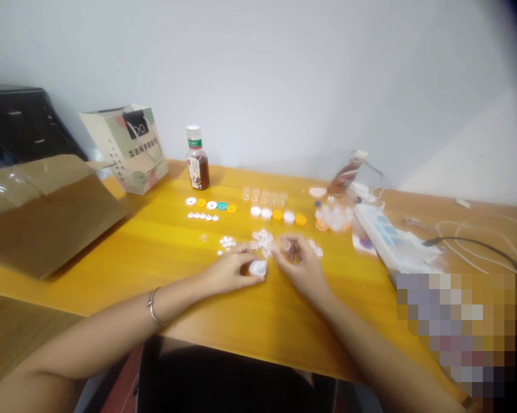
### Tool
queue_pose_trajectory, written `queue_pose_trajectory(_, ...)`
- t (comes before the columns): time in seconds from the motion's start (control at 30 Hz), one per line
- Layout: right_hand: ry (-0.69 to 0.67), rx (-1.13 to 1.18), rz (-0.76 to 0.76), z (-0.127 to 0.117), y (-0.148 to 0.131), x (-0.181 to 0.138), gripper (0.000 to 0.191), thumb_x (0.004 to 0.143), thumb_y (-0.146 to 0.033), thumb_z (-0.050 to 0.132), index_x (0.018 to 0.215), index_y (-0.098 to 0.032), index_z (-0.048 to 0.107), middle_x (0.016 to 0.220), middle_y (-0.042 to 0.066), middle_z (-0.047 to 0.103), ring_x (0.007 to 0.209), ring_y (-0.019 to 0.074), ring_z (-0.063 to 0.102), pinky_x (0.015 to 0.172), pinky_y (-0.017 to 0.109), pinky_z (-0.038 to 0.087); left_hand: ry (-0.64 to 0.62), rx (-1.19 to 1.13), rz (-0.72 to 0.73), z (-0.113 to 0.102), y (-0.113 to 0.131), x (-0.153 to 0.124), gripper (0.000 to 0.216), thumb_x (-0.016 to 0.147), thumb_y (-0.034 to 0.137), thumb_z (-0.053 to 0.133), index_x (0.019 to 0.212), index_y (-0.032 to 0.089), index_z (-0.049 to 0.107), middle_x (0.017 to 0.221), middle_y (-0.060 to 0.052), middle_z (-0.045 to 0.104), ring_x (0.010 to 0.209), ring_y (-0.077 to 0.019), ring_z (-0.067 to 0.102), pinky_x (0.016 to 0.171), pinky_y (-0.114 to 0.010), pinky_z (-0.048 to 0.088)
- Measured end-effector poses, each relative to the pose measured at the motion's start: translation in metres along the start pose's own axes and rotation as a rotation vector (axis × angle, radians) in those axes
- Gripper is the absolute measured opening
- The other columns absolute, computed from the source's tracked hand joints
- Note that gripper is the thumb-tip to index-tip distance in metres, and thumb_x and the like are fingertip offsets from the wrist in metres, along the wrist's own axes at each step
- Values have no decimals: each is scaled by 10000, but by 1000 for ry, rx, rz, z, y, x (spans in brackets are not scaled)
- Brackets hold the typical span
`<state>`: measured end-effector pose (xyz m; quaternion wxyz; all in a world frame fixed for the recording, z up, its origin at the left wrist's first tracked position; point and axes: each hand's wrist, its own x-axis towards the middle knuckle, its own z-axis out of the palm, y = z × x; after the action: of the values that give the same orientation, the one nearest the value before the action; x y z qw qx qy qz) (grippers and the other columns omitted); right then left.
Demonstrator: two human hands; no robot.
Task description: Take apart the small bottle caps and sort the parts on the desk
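Observation:
My left hand [234, 269] grips a small white plastic part [258, 268] between thumb and fingers, low over the table. My right hand [299, 264] is beside it on the right, its fingers curled together by a pile of small white ring-like pieces [263, 240]. Whatever it pinches, if anything, is too blurred to make out. More white pieces [316, 248] show just beyond the right hand. Small white discs [227, 243] lie beyond the left hand.
Rows of coloured discs [212, 205], small white parts [203, 217], clear cups [264, 197] and round caps [278, 214] lie further back. Around them are a drink bottle [198, 163], a leaning bottle [345, 175], clustered bottles [333, 215], paper bags [131, 152], a power strip [381, 229] and cables.

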<state>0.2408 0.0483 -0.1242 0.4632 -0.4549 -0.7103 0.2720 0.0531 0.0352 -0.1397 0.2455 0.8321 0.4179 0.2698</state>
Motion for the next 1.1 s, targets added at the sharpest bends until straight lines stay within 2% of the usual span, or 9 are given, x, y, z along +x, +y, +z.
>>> queue_pose_trajectory(0.2,-8,-11,13,0,0,1,201,758,-307,559,924,-198,525,687,-14,499,611,123,458,585,250,408,1,-4,-6,3,-5,3,387,745,373,626,1092,209,574,878,-41,561,806,-171,514,727,-288,409)
queue_pose_trajectory(0.37,-37,16,28,1,-1,1,210,763,-302,560,938,-190,526,717,-3,538,629,125,488,598,254,427,9,-12,-7,1,-4,4,421,720,423,648,1069,198,579,879,-45,572,820,-179,523,737,-299,420)
queue_pose_trajectory(0.5,-69,36,14,1,-1,1,214,768,-297,568,952,-194,531,751,7,579,650,131,515,624,269,448,129,-26,29,-5,2,2,434,746,438,617,1110,212,546,968,-59,562,917,-195,520,824,-337,422)
queue_pose_trajectory(0.63,-118,48,-12,1,0,0,233,763,-299,595,971,-203,552,788,14,600,705,143,539,679,293,468,255,14,119,-12,9,3,456,811,385,558,1224,230,442,1109,-83,531,1042,-205,481,914,-363,386)
queue_pose_trajectory(0.73,-183,123,-17,3,2,-2,270,759,-315,603,1003,-211,553,806,20,611,722,153,555,706,317,482,217,122,191,-14,13,4,446,845,359,515,1259,237,401,1118,-80,543,1035,-206,484,906,-369,382)
queue_pose_trajectory(0.87,-233,237,-7,4,1,-4,317,772,-327,588,1066,-226,525,864,31,619,790,169,584,785,354,482,188,240,247,-17,16,6,330,884,298,446,1205,224,451,1052,-71,585,962,-194,521,836,-349,397)
queue_pose_trajectory(1.0,-192,200,5,0,-3,-3,342,798,-331,556,1114,-223,480,813,20,592,783,159,577,771,337,476,294,206,204,-40,0,25,275,832,277,502,1092,187,516,1022,-65,607,950,-179,543,857,-330,399)
queue_pose_trajectory(1.1,-181,27,44,-4,-2,-1,322,766,-385,583,1018,-196,516,740,9,539,674,141,525,649,290,460,400,161,21,-68,-33,58,222,750,246,563,949,150,549,932,-54,620,863,-164,572,797,-286,435)
